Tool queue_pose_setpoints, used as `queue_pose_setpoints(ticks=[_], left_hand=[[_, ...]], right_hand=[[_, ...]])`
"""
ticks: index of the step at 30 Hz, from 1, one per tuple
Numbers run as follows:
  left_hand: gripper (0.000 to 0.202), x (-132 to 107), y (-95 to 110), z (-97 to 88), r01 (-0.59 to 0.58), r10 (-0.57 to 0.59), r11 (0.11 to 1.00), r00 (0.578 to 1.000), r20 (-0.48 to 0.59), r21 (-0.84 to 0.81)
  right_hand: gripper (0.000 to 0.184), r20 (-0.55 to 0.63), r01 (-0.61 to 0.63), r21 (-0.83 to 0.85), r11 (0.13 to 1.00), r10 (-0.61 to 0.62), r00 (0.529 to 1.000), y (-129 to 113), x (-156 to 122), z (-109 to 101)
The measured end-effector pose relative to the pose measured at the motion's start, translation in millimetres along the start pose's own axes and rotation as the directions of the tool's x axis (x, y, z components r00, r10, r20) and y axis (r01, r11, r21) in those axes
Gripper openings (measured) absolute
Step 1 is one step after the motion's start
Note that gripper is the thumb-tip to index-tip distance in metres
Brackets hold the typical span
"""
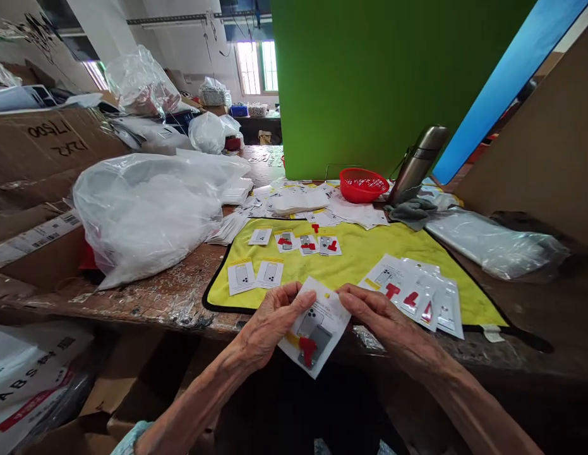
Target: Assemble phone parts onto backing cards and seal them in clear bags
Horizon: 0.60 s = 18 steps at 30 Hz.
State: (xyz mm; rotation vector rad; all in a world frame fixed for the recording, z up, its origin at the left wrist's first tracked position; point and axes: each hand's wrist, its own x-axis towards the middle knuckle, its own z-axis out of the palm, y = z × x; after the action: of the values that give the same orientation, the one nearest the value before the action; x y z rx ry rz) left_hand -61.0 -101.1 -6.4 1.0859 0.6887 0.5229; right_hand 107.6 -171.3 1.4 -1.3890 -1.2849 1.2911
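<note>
Between my hands is a small clear-fronted packet (317,332), tilted, with a printed phone picture, a grey piece and a red T-shaped piece inside. My left hand (279,313) pinches its upper left edge, thumb on top. At its upper right corner, my right hand (372,309) grips with thumb and fingers. On the yellow cloth (348,262) to the right lie several similar filled packets (419,294), overlapping. Two printed cards (270,273) lie left of the packet. Farther back, cards with grey and red pieces (307,244) form a row beside a plain card (260,236).
A large white plastic bag (151,208) stands at the left near cardboard boxes (47,145). Behind the cloth are paper stacks (300,200), a red basket (363,186), a steel thermos (419,164) and a grey rag (414,212). A green panel (369,88) rises behind; plastic sleeves (502,243) lie right.
</note>
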Motion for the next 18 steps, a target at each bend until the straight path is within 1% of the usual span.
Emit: queue_pose_setpoints(ticks=[2,5,7,8,9,10,11,12,13,14,16,17,18], left_hand=[[0.038,-0.8,3.8,-4.5,-0.009,0.004,0.991,0.999,0.039,0.133],[0.037,-2.9,9.7,-10.3,-0.059,0.022,0.943,0.993,0.116,0.328],[0.035,-7.1,13.0,-11.8,-0.097,0.019,0.892,0.984,0.178,0.442],[0.032,-10.7,14.2,-11.5,-0.126,0.037,0.857,0.982,0.184,0.499],[0.028,-15.5,14.8,-10.4,-0.165,0.093,0.813,0.983,0.155,0.558],[0.024,-21.4,14.6,-8.4,-0.201,0.184,0.758,0.979,0.092,0.62],[0.021,-28.3,13.5,-5.8,-0.218,0.29,0.7,0.957,0.008,0.68],[0.02,-35.7,11.2,-2.8,-0.212,0.379,0.652,0.923,-0.071,0.728],[0.022,-43.4,7.7,0.4,-0.19,0.429,0.622,0.894,-0.127,0.76],[0.028,-50.8,3.2,3.5,-0.162,0.429,0.61,0.891,-0.152,0.775],[0.039,-64.0,-7.8,8.1,-0.102,0.321,0.615,0.938,-0.131,0.782],[0.041,-69.3,-13.5,9.3,-0.076,0.264,0.617,0.958,-0.115,0.783],[0.04,-73.9,-18.6,9.5,-0.054,0.225,0.613,0.968,-0.109,0.788]], right_hand=[[0.036,0.072,-0.044,-0.019,0.999,0.045,0.996,-1.3,-1.4,-4.2],[0.034,0.189,-0.102,-0.032,0.994,0.106,0.976,-4.2,-4.4,-6.3],[0.034,0.212,-0.098,-0.089,0.991,0.115,0.971,-6.4,-7.8,-4.1],[0.035,0.203,-0.084,-0.129,0.988,0.109,0.973,-7.1,-10.2,-1.8],[0.035,0.191,-0.067,-0.162,0.985,0.098,0.977,-7.4,-13.2,1.4],[0.036,0.179,-0.051,-0.181,0.982,0.083,0.98,-7.1,-16.7,5.4],[0.036,0.167,-0.039,-0.184,0.982,0.071,0.983,-6.1,-20.7,10.4],[0.037,0.16,-0.035,-0.177,0.984,0.064,0.985,-4.4,-24.9,16.3],[0.037,0.151,-0.035,-0.17,0.985,0.061,0.987,-2.1,-29.2,23.0],[0.037,0.138,-0.037,-0.177,0.983,0.062,0.988,0.9,-33.5,30.2],[0.037,0.075,-0.037,-0.25,0.968,0.057,0.996,7.8,-41.3,45.4],[0.037,0.038,-0.034,-0.305,0.952,0.048,0.998,11.3,-44.7,52.6],[0.037,0.009,-0.029,-0.357,0.934,0.034,0.999,14.6,-47.7,59.1]])
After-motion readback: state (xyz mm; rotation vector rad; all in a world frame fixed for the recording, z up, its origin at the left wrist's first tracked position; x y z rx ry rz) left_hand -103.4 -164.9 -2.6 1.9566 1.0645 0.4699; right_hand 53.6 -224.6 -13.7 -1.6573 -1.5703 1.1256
